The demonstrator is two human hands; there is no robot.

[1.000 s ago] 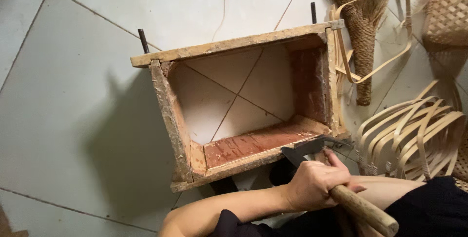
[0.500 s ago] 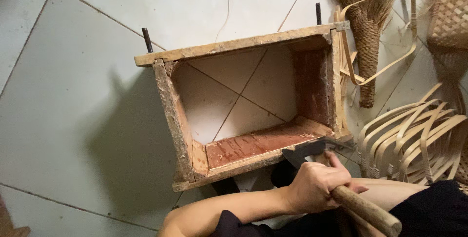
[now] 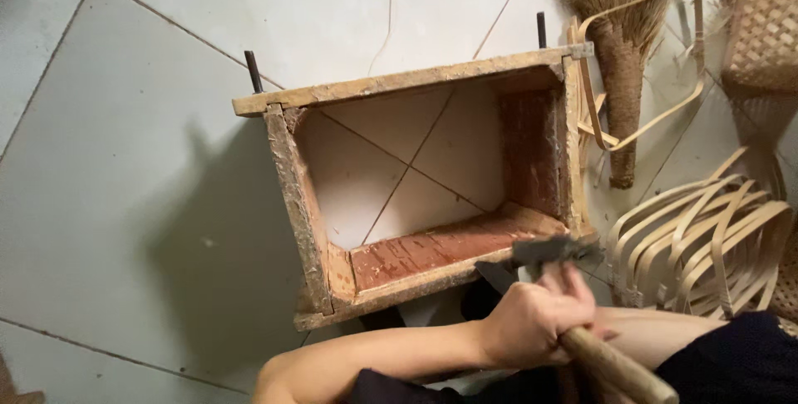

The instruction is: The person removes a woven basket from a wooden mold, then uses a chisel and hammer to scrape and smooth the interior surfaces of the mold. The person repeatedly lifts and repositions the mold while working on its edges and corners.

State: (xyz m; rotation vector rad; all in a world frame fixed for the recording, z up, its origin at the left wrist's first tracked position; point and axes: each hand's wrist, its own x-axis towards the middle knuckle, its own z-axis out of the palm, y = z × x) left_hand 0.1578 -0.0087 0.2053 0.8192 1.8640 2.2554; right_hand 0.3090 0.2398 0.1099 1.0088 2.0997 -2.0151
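Gripping the wooden-handled hammer (image 3: 582,304) tight in the left hand (image 3: 528,325), its head is sitting at the near right corner of the open wooden frame (image 3: 416,196) standing on the tiled floor (image 3: 125,163); frame looks assembled, right hand not visible.

Lighting is soft, even and moderately bright, without glare on the pale tiled floor (image 3: 166,80). Light arrives from the right: the wooden frame (image 3: 416,80) casts a broad, soft-edged shadow leftward across the tiles. Its inner right wall sits in shade. Focus is adequate at centre; the hammer head (image 3: 553,250) and the hand (image 3: 532,321) show slight softness. Woven strips (image 3: 706,238) at the right edge remain legible. No marked edge distortion.
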